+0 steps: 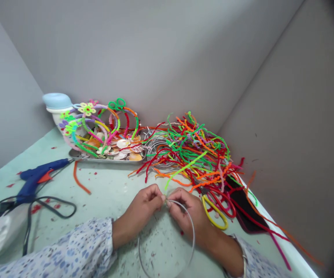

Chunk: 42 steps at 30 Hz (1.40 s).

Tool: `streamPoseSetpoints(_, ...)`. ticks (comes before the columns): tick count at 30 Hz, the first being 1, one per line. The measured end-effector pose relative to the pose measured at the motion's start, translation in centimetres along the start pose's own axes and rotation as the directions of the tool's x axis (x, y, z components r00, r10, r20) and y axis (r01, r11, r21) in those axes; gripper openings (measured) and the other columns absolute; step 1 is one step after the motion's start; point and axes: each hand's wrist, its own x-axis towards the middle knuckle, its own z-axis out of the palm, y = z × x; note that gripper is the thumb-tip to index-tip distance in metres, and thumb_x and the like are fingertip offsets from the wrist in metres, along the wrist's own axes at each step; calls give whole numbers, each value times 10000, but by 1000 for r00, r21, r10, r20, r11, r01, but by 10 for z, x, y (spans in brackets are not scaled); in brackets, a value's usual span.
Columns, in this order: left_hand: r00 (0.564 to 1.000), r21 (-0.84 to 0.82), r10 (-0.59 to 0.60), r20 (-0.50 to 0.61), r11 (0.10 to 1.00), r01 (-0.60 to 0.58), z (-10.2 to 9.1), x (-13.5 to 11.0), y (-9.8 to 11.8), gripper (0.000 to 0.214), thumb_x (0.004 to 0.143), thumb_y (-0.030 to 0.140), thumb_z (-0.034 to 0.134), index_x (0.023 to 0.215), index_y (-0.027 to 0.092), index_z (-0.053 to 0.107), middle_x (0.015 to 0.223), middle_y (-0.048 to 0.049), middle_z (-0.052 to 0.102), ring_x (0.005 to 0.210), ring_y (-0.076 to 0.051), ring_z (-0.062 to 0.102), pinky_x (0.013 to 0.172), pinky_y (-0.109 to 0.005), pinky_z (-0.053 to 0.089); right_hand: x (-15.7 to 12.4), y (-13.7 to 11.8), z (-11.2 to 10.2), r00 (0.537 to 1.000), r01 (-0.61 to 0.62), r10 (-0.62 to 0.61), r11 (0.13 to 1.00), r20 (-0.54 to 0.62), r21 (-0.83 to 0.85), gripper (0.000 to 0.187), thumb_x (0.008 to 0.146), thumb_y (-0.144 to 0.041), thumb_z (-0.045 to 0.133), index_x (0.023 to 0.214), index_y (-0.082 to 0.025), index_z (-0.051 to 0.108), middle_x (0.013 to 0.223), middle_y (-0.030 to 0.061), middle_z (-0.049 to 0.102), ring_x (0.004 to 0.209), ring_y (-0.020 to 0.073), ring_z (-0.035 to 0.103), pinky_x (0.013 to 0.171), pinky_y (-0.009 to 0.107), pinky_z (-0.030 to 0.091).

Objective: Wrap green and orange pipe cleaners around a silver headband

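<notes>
My left hand (139,210) and my right hand (194,216) meet at the middle front of the table, fingertips almost touching. Between them is a thin grey hoop (194,235), its loop hanging down toward me. A lime green pipe cleaner (185,168) rises from the pinch and slants up to the right. Left thumb and forefinger press at the pipe cleaner's lower end. The right fingers are closed on the hoop beside it. Fingertips hide exactly how pipe cleaner and hoop touch.
A tray (111,160) of shells carries colourful wrapped hoops, with a blue-lidded white container (57,102) behind. Tangled pipe cleaners (195,143) and grey hoops (159,148) lie right of it. Scissors (225,224) and a dark phone (248,214) lie right; a blue glue gun (33,177) left.
</notes>
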Motion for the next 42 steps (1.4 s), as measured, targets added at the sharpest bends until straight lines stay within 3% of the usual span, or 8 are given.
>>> streamPoseSetpoints(9, 997, 57, 77, 30, 995, -79, 2, -2, -4, 130, 856, 287, 567, 873, 177, 499, 691, 57, 436, 619, -99, 382, 559, -217, 310, 3, 7, 3, 980, -185, 194, 971, -50, 149, 129, 856, -284, 549, 778, -185, 576, 642, -9, 577, 552, 131, 525, 521, 232, 427)
streamPoseSetpoints(13, 997, 100, 71, -6, 993, -70, 2, -4, 0, 116, 860, 269, 556, 818, 176, 502, 639, 71, 422, 577, -92, 369, 535, -212, 300, 3, 6, 3, 983, -169, 177, 978, -55, 122, 142, 855, -289, 559, 763, -184, 583, 626, -13, 570, 537, 126, 510, 508, 227, 417)
streamPoseSetpoints(19, 989, 167, 106, -103, 982, -88, -2, -2, 2, 103, 862, 242, 536, 783, 178, 517, 642, 65, 451, 587, -97, 398, 548, -214, 325, 0, 7, 0, 987, -31, 32, 999, -158, 9, 113, 884, -290, 547, 868, -190, 596, 765, 14, 623, 667, 146, 572, 615, 243, 450)
streamPoseSetpoints(29, 947, 426, 273, -168, 887, -180, -1, -6, -3, 49, 851, 211, 561, 897, 201, 547, 748, 28, 573, 655, -125, 523, 602, -234, 417, 0, 7, 0, 981, -84, 69, 993, -182, -77, 154, 917, -311, 498, 842, -193, 562, 707, -9, 597, 599, 131, 547, 572, 233, 421)
streamPoseSetpoints(34, 915, 507, 376, -148, 823, -256, -1, -5, -2, 40, 831, 178, 599, 864, 201, 600, 805, 10, 621, 721, -130, 584, 671, -239, 465, 1, 6, 0, 981, -106, 90, 990, -172, -89, 188, 924, -340, 480, 830, -194, 553, 678, -14, 581, 576, 133, 542, 553, 238, 414)
streamPoseSetpoints(42, 866, 618, 483, -129, 722, -311, -4, -5, 1, 73, 820, 164, 641, 880, 194, 670, 809, 0, 675, 698, -123, 623, 651, -225, 489, 0, 10, 1, 978, -109, 90, 989, -186, -99, 183, 928, -346, 475, 856, -195, 550, 754, 17, 633, 662, 156, 590, 599, 247, 444)
